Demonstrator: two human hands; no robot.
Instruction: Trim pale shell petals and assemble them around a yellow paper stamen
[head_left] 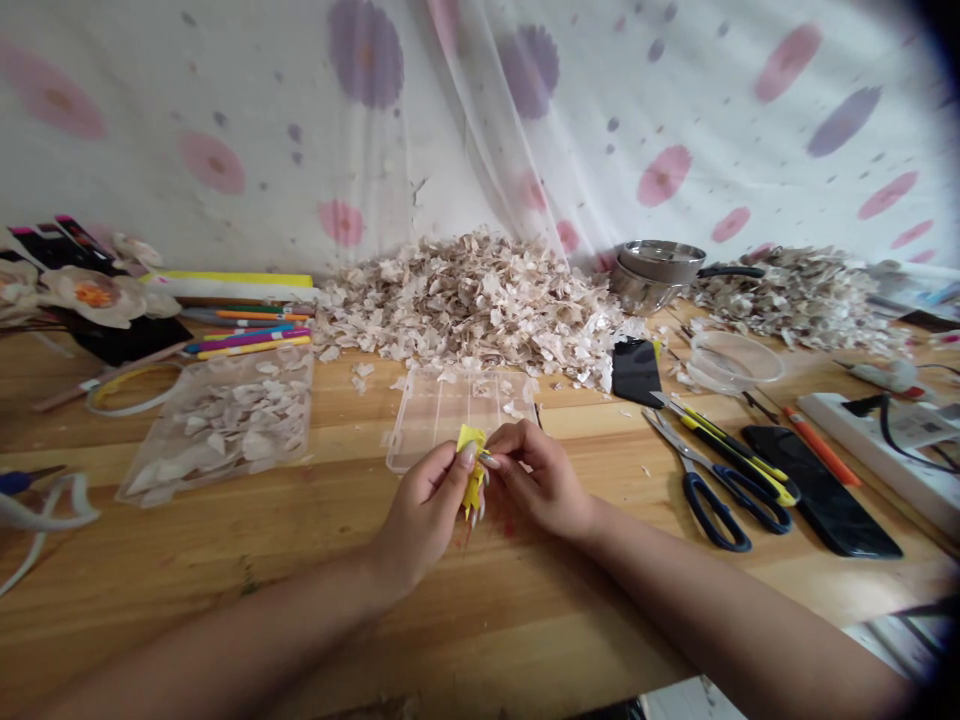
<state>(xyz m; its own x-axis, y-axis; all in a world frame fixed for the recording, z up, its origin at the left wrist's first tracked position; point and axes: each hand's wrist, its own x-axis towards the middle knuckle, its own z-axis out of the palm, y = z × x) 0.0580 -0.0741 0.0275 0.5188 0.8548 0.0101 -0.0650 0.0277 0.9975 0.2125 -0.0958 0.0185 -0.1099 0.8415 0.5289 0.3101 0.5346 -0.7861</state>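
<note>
Over the near middle of the table, a small crinkled yellow strip (472,440) is held up between both hands. My left hand (426,510) pinches its side with thumb and fingers. From the right, the closed fingertips of my right hand (541,478) meet the strip's edge; whether something small lies between them is hidden. Its lower end is ragged and hangs down by the left fingertips. Just beyond the hands lies a clear divided plastic case (442,405) with a few pale flakes on it.
A large heap of pale petal-like flakes (480,300) fills the back. Left lies a clear tray of flakes (225,420), near coloured pens (255,340). To the right are scissors (716,510), a yellow-black cutter (739,450), a black phone (832,500) and a white power strip (892,450).
</note>
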